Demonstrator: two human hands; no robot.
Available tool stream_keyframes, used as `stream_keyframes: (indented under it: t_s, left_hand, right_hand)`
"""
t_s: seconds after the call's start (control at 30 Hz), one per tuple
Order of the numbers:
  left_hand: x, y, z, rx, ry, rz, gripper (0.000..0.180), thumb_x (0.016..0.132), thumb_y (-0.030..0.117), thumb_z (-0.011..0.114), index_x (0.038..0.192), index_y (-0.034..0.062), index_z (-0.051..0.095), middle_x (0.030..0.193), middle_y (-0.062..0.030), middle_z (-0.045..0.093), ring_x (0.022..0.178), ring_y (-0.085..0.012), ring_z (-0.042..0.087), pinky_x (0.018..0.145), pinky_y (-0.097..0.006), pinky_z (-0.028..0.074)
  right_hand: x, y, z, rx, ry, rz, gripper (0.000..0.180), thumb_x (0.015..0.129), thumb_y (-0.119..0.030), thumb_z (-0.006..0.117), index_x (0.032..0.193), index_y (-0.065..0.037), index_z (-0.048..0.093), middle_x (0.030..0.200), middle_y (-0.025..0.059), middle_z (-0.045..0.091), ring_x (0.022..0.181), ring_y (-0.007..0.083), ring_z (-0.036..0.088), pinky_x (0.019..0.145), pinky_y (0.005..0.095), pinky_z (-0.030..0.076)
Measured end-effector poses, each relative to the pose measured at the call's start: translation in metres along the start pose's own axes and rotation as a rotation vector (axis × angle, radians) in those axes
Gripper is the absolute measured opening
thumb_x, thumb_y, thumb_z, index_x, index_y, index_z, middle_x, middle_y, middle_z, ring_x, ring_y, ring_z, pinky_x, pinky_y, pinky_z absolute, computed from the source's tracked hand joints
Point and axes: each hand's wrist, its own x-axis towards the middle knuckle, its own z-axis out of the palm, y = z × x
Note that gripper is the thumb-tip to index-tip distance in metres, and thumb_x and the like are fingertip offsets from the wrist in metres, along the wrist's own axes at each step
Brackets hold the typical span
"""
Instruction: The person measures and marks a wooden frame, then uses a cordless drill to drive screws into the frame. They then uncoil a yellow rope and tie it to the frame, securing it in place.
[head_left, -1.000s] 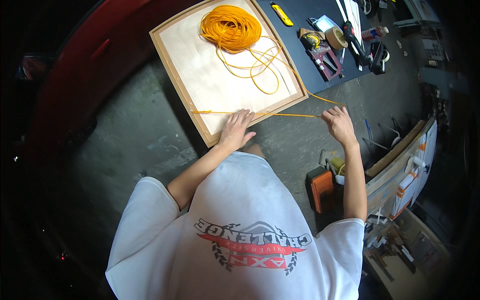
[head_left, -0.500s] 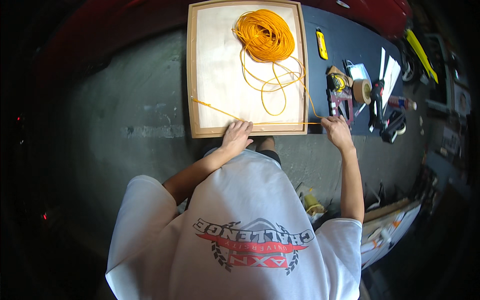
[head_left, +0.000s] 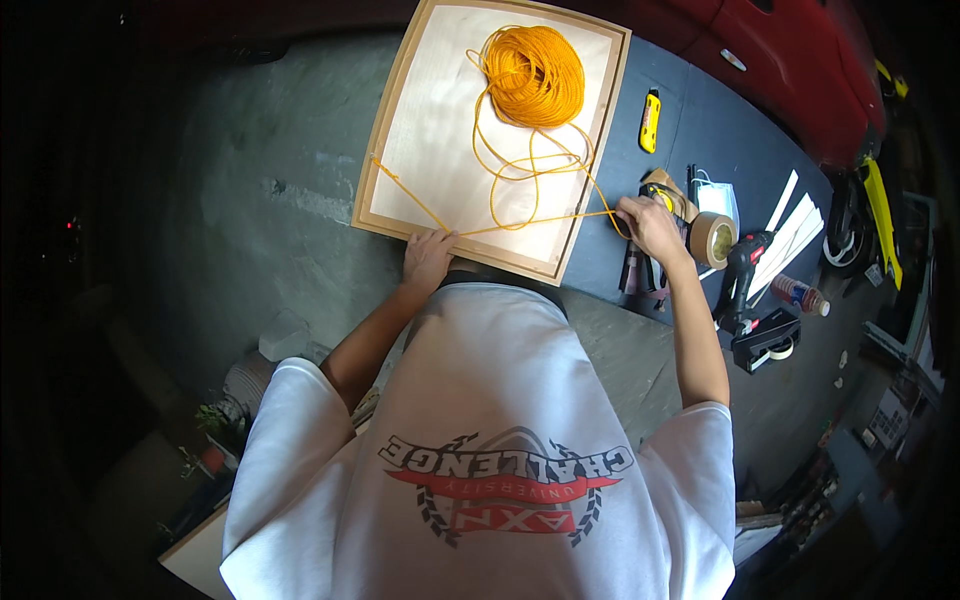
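Observation:
A shallow wooden frame with a pale panel lies on the dark table before me. On its far half rests a large coil of orange cord, with loose loops trailing toward me. One end of the cord is fixed at the frame's left side. From there a straight length runs to my left hand, whose fingers pinch it at the near rim. It continues across the panel to my right hand, which grips it beyond the frame's right side. The fingertips of both hands are partly hidden.
Right of the frame, the table bears a yellow utility knife, a roll of brown tape, a face mask, white strips and a black power drill. A plastic bottle and a red car are farther right.
The view has turned, so the frame now appears tilted. My right hand has come closer to the frame's right side and over the tools, still holding the cord. My left hand remains at the near rim.

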Motion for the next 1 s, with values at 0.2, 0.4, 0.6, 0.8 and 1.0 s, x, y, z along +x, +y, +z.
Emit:
stream_keyframes:
  t_s: [0.2,0.4,0.6,0.8,1.0]
  left_hand:
    - [-0.002,0.006,0.003,-0.016,0.009,-0.094,0.044,0.085,0.012,0.072,0.129,0.0158,0.068,0.114,-0.0039,0.065,0.114,-0.0236,0.059,0.097,-0.046,0.041]
    - [-0.001,0.009,0.007,-0.023,0.054,-0.127,0.04,0.085,0.011,0.072,0.125,0.0156,0.071,0.111,-0.0036,0.067,0.115,-0.024,0.059,0.092,-0.044,0.041]
    - [-0.001,0.012,0.005,0.002,0.045,-0.143,0.041,0.084,0.01,0.072,0.125,0.0151,0.071,0.11,-0.0037,0.067,0.113,-0.0248,0.059,0.092,-0.044,0.041]
    - [-0.001,0.013,0.003,0.004,0.037,-0.145,0.045,0.083,0.01,0.073,0.127,0.0147,0.07,0.113,-0.0037,0.066,0.113,-0.0255,0.058,0.092,-0.044,0.041]
    - [0.009,0.054,-0.047,-0.018,0.167,-0.187,0.049,0.087,0.02,0.075,0.133,0.0082,0.065,0.124,-0.0131,0.063,0.122,-0.028,0.056,0.101,-0.045,0.041]
  right_hand:
    - [0.03,0.019,0.002,-0.139,-0.051,-0.166,0.01,0.095,-0.018,0.06,0.093,-0.009,0.061,0.085,0.0117,0.067,0.09,0.0344,0.066,0.085,0.0493,0.046]
    - [0.029,0.035,0.003,-0.084,-0.029,-0.164,0.011,0.095,-0.018,0.061,0.091,-0.008,0.061,0.086,0.0111,0.067,0.093,0.0343,0.066,0.086,0.0492,0.047]
    - [0.03,0.041,0.002,-0.079,-0.024,-0.154,0.014,0.096,-0.019,0.06,0.089,-0.007,0.06,0.085,0.0126,0.066,0.093,0.0344,0.066,0.084,0.0505,0.048]
    - [0.029,0.044,0.006,-0.037,0.032,-0.175,0.014,0.095,-0.019,0.062,0.087,-0.007,0.061,0.081,0.0118,0.064,0.089,0.034,0.065,0.082,0.0503,0.047]
    - [0.026,0.012,-0.007,0.028,0.199,-0.092,0.005,0.09,-0.013,0.069,0.088,-0.008,0.066,0.086,0.0086,0.064,0.088,0.0309,0.063,0.08,0.0442,0.044]
